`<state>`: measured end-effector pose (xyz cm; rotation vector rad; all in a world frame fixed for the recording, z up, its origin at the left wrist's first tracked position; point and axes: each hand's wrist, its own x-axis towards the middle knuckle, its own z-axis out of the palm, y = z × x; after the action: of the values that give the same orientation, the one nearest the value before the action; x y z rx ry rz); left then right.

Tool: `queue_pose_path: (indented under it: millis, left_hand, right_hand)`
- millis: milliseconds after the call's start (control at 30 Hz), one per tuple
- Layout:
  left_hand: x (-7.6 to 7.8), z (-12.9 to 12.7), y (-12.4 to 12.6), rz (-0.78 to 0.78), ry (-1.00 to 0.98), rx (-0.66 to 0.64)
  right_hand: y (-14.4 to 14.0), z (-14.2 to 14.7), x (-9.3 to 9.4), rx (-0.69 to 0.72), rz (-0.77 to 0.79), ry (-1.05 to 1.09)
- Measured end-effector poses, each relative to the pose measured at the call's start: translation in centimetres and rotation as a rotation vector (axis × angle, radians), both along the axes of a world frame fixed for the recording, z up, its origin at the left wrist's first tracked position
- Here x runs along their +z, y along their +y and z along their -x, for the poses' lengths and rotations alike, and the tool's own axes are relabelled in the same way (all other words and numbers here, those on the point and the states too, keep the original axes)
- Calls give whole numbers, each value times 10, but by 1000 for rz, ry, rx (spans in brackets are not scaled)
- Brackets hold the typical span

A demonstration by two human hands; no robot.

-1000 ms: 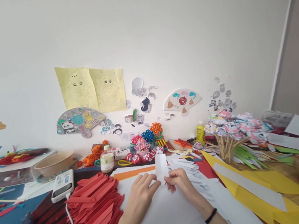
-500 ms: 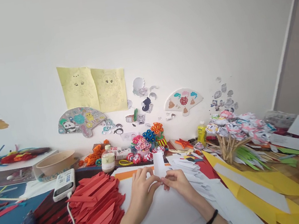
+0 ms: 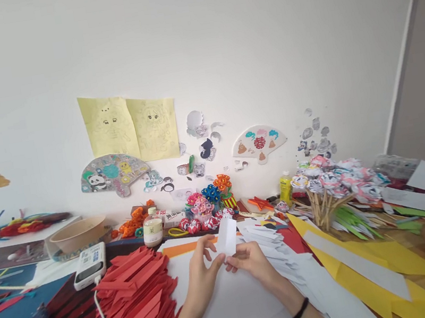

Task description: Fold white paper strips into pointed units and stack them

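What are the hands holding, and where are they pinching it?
A small white folded paper strip, pinched at its lower end between the left hand and right hand.

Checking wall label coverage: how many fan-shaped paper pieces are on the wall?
2. The panda fan hangs left, under the yellow drawings; the white fan with a red character hangs right of centre. None looks hidden.

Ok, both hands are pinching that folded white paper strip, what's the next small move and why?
Probably lay the folded white paper strip flat on the large white sheet and press the crease. The left hand and right hand pinch only its lower end, so it stands tilted and unsupported.
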<state>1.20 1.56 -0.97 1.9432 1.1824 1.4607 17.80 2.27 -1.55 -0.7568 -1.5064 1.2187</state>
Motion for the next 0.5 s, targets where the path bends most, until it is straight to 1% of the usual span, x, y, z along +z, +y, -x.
queue_pose_path:
  millis: [67, 167, 300, 500]
  left_hand:
    - [-4, -1, 3, 66, -23, -7]
    - [-9, -1, 6, 106, -55, -10]
    - [-10, -2, 7, 118, -87, -9]
    - [-9, -3, 3, 95, -104, 29]
  right_hand:
    - [1, 0, -2, 10, -1, 8]
    - [1, 0, -5, 10, 1, -1]
    - [2, 1, -6, 12, 11, -16]
    - [0, 5, -4, 16, 23, -3]
